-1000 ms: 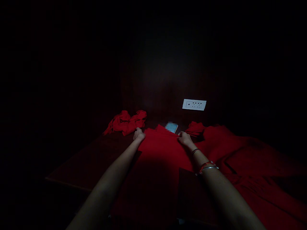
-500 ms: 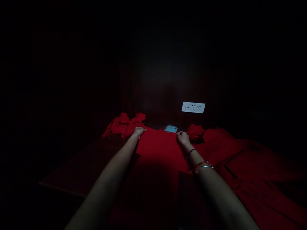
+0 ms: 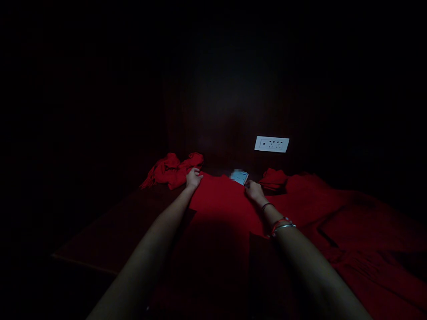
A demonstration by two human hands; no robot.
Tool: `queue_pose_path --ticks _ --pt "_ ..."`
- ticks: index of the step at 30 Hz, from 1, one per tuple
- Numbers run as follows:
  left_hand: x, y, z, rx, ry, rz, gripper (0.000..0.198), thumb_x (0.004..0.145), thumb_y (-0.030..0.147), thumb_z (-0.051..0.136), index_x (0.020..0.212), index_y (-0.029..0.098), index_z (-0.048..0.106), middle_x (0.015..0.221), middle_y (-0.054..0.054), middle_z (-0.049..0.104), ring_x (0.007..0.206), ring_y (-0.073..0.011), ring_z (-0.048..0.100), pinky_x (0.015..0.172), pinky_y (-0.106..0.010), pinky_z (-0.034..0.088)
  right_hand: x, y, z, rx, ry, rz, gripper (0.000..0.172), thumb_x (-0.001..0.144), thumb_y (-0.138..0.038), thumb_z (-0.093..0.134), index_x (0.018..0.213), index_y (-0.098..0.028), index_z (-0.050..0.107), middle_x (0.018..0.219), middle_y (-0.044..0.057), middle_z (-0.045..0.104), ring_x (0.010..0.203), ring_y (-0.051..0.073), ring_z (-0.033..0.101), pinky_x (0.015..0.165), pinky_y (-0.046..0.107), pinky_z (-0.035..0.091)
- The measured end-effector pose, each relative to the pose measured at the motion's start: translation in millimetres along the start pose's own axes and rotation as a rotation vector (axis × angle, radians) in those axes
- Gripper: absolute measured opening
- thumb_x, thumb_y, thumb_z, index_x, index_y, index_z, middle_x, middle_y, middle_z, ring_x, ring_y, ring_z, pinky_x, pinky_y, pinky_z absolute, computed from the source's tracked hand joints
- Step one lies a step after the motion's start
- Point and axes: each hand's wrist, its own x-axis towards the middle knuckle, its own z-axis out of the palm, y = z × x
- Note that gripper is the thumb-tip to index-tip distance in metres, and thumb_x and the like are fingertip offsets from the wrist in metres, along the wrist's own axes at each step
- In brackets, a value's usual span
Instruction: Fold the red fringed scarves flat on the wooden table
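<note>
A flat red scarf (image 3: 222,200) stretches over the dark table from its far edge towards me, its near part lost in shadow. My left hand (image 3: 194,178) rests on the far left corner, thumb and fingers apart. At the far right corner, my right hand (image 3: 255,192) is closed, pinching the scarf's edge between thumb and fingers. Just beyond that edge lies a phone (image 3: 240,178) with a lit screen, partly blurred out.
A crumpled red fringed scarf (image 3: 170,171) lies at the back left. More red cloth (image 3: 333,209) spreads over the right side, beside a bunched red piece (image 3: 273,178). A white socket plate (image 3: 271,144) is on the dark wall. The table's edge (image 3: 83,265) shows at left.
My left hand's fingers have spread and shifted slightly away from me. The scarf's far edge now slants down towards my right hand, and more of the phone shows.
</note>
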Motion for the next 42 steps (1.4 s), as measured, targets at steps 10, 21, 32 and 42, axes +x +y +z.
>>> queue_pose_path --ticks 10,21,32,42 --pt "-9.7 -1.4 -2.5 0.358 -0.126 0.087 0.033 0.075 0.036 0.047 0.102 0.016 0.046 0.096 -0.011 0.053 0.091 -0.0216 0.05 0.074 -0.029 0.039 -13.6 0.1 -3.2 -0.179 0.066 -0.02 0.03 0.08 -0.027 0.033 0.106 -0.016 0.044 0.103 0.012 0.047 0.093 0.021 0.045 0.07 0.03 0.037" --pt "-120.3 -12.4 -53.0 0.507 -0.556 0.454 0.058 0.076 0.056 0.03 0.126 0.028 0.023 0.134 -0.005 0.016 0.121 -0.0251 0.01 0.094 -0.044 0.014 -82.9 -12.2 -2.1 -0.091 -0.162 -0.555 0.052 0.079 -0.051 0.024 0.124 -0.024 0.029 0.129 0.007 0.028 0.118 0.022 0.02 0.093 0.042 0.019" --pt "-126.4 29.9 -40.8 0.569 -0.54 0.517 0.062 0.077 0.059 0.013 0.129 0.025 0.013 0.136 -0.003 0.0 0.122 -0.0203 -0.002 0.096 -0.043 0.006 -104.6 1.4 -7.7 -0.158 -0.366 -0.287 0.068 0.071 -0.065 0.01 0.129 -0.029 0.014 0.136 0.004 0.009 0.121 0.029 0.002 0.093 0.051 0.005" --pt "-122.1 41.4 -15.3 0.637 -0.697 0.481 0.059 0.079 0.054 0.016 0.129 0.024 0.015 0.135 -0.004 0.005 0.122 -0.0231 0.002 0.095 -0.045 0.004 -91.3 -15.1 -7.5 -0.135 -0.258 -0.323 0.066 0.073 -0.063 0.008 0.129 -0.028 0.01 0.136 0.002 0.005 0.122 0.025 0.0 0.093 0.051 0.005"
